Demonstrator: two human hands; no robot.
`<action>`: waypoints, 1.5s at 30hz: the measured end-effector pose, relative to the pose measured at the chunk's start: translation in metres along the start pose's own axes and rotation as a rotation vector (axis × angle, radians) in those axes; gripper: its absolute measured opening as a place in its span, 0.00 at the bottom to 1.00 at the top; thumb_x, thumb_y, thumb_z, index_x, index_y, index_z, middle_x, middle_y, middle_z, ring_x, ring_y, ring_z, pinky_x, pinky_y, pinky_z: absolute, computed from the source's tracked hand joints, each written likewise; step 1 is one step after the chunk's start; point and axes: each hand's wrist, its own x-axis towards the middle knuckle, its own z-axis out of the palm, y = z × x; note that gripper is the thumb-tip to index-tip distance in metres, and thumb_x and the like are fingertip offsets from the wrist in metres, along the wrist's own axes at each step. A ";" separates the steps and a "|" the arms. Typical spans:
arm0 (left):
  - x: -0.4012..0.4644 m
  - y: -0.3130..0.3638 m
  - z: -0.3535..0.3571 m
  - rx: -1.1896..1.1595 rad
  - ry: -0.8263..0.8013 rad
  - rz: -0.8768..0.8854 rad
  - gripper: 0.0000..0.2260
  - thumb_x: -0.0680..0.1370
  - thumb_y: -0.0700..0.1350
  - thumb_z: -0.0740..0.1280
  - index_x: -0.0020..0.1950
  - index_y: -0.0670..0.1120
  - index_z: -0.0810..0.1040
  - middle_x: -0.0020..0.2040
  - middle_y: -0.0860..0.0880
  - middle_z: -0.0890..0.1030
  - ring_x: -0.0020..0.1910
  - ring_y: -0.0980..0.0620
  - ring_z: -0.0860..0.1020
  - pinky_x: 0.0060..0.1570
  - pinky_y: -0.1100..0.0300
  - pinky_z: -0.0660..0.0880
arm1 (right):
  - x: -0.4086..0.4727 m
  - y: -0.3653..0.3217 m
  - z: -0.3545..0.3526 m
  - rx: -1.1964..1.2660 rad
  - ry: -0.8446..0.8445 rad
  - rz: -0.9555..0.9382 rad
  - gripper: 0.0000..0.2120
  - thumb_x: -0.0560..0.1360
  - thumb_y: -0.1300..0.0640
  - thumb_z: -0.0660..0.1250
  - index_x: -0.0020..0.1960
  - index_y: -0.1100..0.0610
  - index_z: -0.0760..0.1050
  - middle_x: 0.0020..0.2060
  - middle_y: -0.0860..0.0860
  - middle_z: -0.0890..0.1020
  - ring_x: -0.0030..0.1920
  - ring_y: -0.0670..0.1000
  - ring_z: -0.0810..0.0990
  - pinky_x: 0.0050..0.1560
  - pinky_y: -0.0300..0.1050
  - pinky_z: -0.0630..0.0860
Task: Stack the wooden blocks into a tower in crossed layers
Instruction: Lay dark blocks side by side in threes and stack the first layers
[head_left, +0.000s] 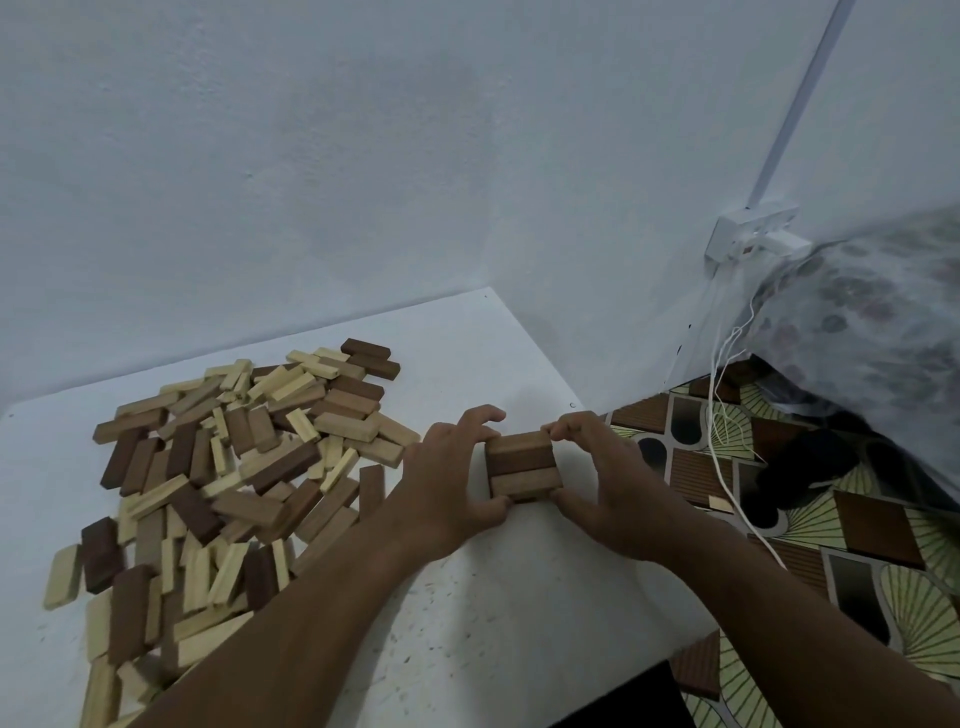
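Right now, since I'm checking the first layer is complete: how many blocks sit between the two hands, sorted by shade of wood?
Lighter brown blocks: 2
Darker brown block: 1
Total: 3, side by side in one layer

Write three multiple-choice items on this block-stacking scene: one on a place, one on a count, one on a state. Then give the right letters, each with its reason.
1. Where does the pile of loose blocks lie on the white table?
A. left of the hands
B. right of the hands
C. on the floor

2. How many blocks show on top of the small stack?
A. one
B. three
C. six

3. What are the left hand and right hand doing?
A. hanging idle
B. lifting the pile
C. pressing the stack from both sides

Answers: 1 A, the pile fills the table's left part. 2 B, three strips lie side by side. 3 C, fingers touch the stack's left and right ends.
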 end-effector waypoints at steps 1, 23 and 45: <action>0.001 0.000 0.001 -0.010 -0.007 -0.006 0.35 0.66 0.52 0.72 0.67 0.66 0.58 0.60 0.64 0.75 0.61 0.56 0.68 0.64 0.49 0.65 | 0.001 0.001 0.001 0.010 -0.004 0.005 0.26 0.71 0.51 0.72 0.63 0.43 0.62 0.62 0.39 0.72 0.64 0.41 0.69 0.68 0.59 0.66; -0.011 0.013 -0.001 0.154 -0.013 -0.035 0.34 0.77 0.63 0.65 0.77 0.54 0.54 0.64 0.61 0.64 0.67 0.57 0.60 0.46 0.64 0.50 | 0.000 0.006 0.023 -0.386 -0.069 0.116 0.42 0.74 0.27 0.46 0.79 0.51 0.45 0.79 0.47 0.49 0.78 0.48 0.40 0.76 0.50 0.43; -0.060 -0.018 -0.059 -0.403 0.467 -0.182 0.15 0.75 0.31 0.63 0.45 0.50 0.82 0.43 0.57 0.84 0.46 0.59 0.81 0.45 0.68 0.75 | -0.010 -0.083 0.066 -0.195 0.107 -0.256 0.18 0.78 0.45 0.62 0.66 0.46 0.73 0.68 0.42 0.74 0.73 0.42 0.63 0.72 0.45 0.61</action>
